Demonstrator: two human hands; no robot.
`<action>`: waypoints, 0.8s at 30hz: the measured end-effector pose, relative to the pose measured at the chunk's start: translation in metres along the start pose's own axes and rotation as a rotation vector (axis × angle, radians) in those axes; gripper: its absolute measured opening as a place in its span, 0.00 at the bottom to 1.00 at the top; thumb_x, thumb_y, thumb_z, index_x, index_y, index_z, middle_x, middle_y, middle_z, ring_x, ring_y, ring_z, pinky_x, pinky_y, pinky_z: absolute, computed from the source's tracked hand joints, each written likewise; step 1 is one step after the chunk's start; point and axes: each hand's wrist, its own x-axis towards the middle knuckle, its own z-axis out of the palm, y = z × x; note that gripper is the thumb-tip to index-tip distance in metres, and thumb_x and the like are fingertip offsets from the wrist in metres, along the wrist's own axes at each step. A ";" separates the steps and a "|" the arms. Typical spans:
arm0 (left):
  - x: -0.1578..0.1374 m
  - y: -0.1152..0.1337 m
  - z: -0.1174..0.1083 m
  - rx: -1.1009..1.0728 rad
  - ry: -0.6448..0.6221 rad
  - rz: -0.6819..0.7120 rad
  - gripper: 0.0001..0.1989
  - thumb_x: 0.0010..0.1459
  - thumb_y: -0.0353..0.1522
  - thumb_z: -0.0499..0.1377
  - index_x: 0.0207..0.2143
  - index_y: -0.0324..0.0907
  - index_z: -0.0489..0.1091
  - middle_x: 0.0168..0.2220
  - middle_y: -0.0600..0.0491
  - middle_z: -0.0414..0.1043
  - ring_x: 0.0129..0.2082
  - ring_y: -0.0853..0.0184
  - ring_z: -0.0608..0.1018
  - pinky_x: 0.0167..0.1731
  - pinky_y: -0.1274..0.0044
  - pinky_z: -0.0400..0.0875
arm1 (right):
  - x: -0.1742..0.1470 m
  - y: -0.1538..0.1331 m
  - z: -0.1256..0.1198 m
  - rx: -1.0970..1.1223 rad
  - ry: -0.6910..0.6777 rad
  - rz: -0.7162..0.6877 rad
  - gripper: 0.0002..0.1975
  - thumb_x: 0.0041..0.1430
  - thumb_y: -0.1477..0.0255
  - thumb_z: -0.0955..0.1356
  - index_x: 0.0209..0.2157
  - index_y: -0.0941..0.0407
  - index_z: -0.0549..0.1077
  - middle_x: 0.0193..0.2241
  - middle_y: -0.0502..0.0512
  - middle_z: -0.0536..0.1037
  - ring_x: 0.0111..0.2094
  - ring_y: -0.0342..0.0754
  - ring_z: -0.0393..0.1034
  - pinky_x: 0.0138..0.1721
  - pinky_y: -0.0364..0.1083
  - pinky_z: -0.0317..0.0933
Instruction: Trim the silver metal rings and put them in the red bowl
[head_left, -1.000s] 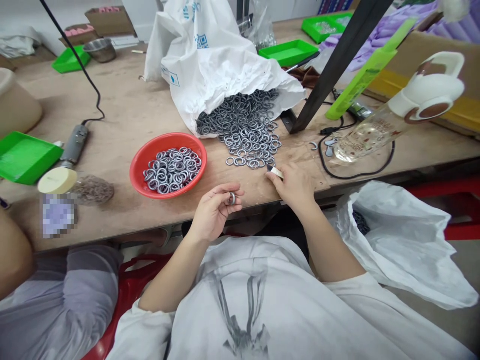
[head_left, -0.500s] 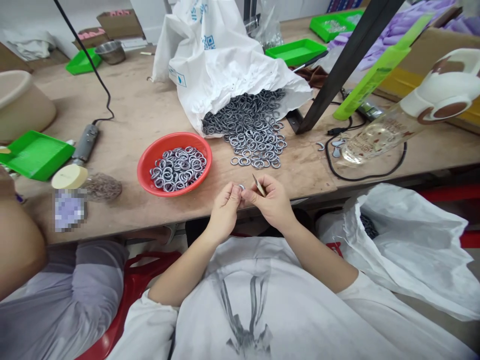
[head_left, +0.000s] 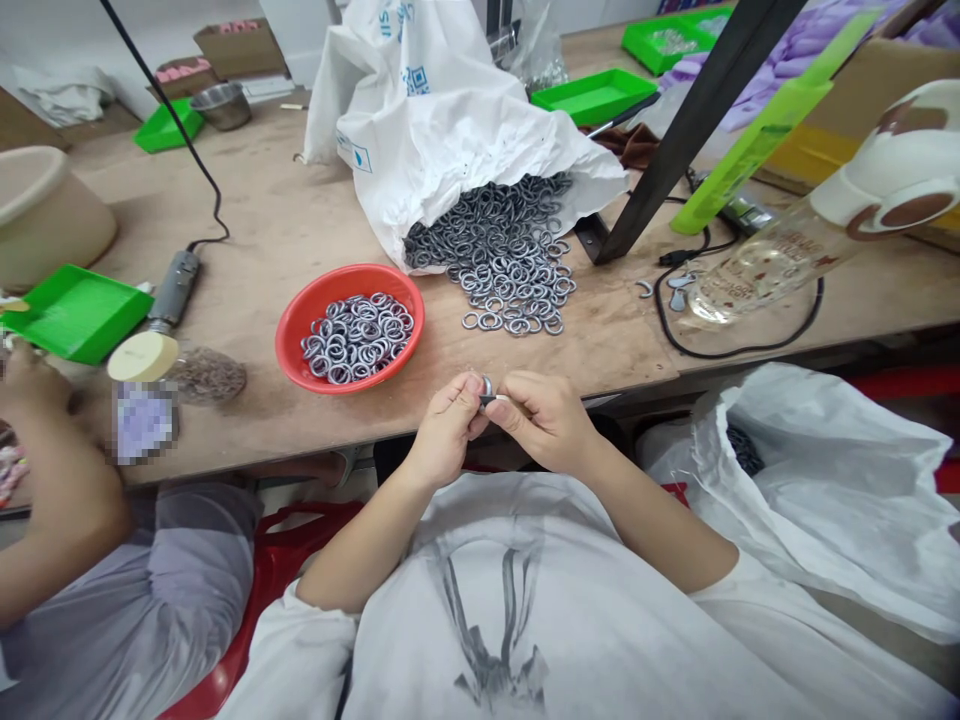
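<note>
Wooden worktop (head_left: 262,210): red plastic bowl (head_left: 294,322) part-filled, grey metal rings (head_left: 514,285) remain; left hand (head_left: 445,432) pinches one, right hand (head_left: 550,425) a dark-tipped tool (head_left: 488,400).

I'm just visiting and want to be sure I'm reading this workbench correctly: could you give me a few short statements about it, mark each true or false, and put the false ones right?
1. The left hand and right hand are close together at a grey ring. True.
2. The right hand is empty. False: it holds a small dark-tipped tool.
3. A red bowl holds many rings. True.
4. Loose rings spill from the mouth of a white sack. True.
5. The red bowl stands to the right of the loose rings. False: it stands to their left.
6. The left hand is inside the red bowl. False: it is outside, pinching the ring.
</note>
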 end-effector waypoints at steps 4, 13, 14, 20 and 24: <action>-0.008 0.001 -0.005 0.084 -0.175 0.012 0.27 0.65 0.49 0.59 0.28 0.37 0.56 0.22 0.57 0.47 0.21 0.77 0.52 0.22 0.80 0.46 | 0.002 0.019 -0.003 0.046 0.022 0.105 0.26 0.72 0.57 0.61 0.23 0.59 0.59 0.20 0.50 0.60 0.24 0.40 0.55 0.28 0.44 0.47; -0.012 0.005 -0.019 0.097 -0.105 -0.013 0.20 0.63 0.46 0.63 0.35 0.35 0.70 0.26 0.49 0.71 0.20 0.76 0.65 0.22 0.83 0.56 | 0.068 0.052 0.003 -0.658 -0.150 0.408 0.20 0.65 0.60 0.70 0.53 0.55 0.75 0.49 0.61 0.74 0.43 0.57 0.71 0.33 0.48 0.47; -0.011 0.007 -0.021 0.077 -0.072 -0.032 0.19 0.61 0.44 0.65 0.40 0.35 0.72 0.27 0.48 0.73 0.20 0.76 0.67 0.22 0.83 0.58 | 0.076 0.050 0.006 -0.733 -0.214 0.418 0.19 0.65 0.61 0.70 0.54 0.56 0.75 0.50 0.62 0.73 0.44 0.58 0.72 0.32 0.49 0.46; -0.005 0.018 -0.032 -0.046 0.197 -0.107 0.23 0.47 0.40 0.72 0.40 0.34 0.74 0.35 0.47 0.76 0.26 0.70 0.76 0.21 0.82 0.70 | 0.095 0.054 0.014 -0.843 -0.336 0.395 0.16 0.72 0.67 0.61 0.52 0.55 0.77 0.50 0.63 0.72 0.43 0.60 0.73 0.30 0.49 0.45; 0.003 0.019 -0.034 -0.039 0.282 -0.091 0.25 0.44 0.44 0.72 0.35 0.34 0.70 0.34 0.48 0.73 0.25 0.70 0.74 0.18 0.82 0.66 | 0.089 0.059 0.012 -0.723 -0.300 0.366 0.13 0.69 0.68 0.65 0.49 0.55 0.78 0.48 0.62 0.72 0.42 0.57 0.71 0.33 0.49 0.51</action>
